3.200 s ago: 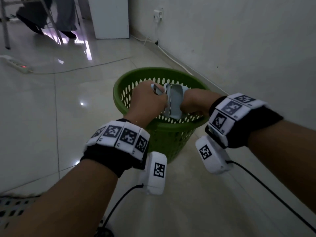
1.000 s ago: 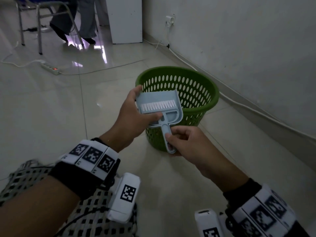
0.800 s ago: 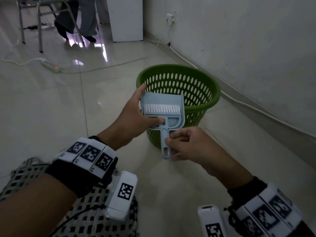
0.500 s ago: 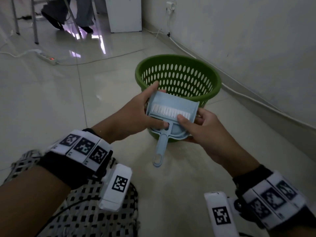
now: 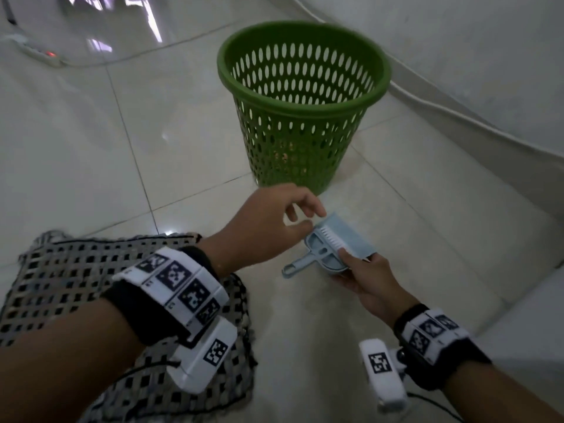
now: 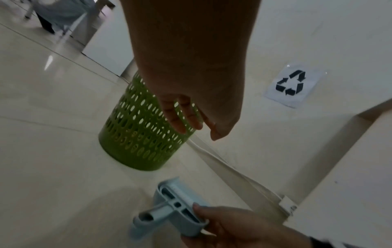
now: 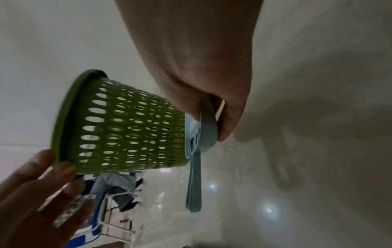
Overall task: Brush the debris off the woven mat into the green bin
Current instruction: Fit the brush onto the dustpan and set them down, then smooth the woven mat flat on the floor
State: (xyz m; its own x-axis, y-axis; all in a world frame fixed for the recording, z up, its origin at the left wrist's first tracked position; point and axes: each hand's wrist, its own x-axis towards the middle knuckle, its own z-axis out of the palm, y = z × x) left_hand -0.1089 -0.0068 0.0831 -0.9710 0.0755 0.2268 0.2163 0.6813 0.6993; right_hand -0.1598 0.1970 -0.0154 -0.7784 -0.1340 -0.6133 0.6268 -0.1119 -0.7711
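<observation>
The green perforated bin [image 5: 302, 96] stands upright on the tiled floor near the wall. In front of it, low over the floor, my right hand [image 5: 351, 264] pinches the rim of a light blue dustpan [image 5: 335, 248] with its brush nested inside, thumb on top and fingers underneath. My left hand [image 5: 300, 213] hovers just above and left of the pan, its fingers relaxed and holding nothing. The left wrist view shows the left fingertips [image 6: 186, 124] clear of the dustpan [image 6: 176, 206]. The black-and-white woven mat [image 5: 61, 285] lies at lower left under my left forearm.
A power strip [image 5: 36, 53] with its cord lies on the floor at far left. A white cable [image 5: 457, 117] runs along the wall base on the right. A recycling sign [image 6: 290, 87] is on the wall. A white ledge [image 5: 534, 315] sits at right.
The dustpan and brush came away from the bin's rim and down near the floor. My left hand let go of them; the right hand moved from the handle to the pan's rim.
</observation>
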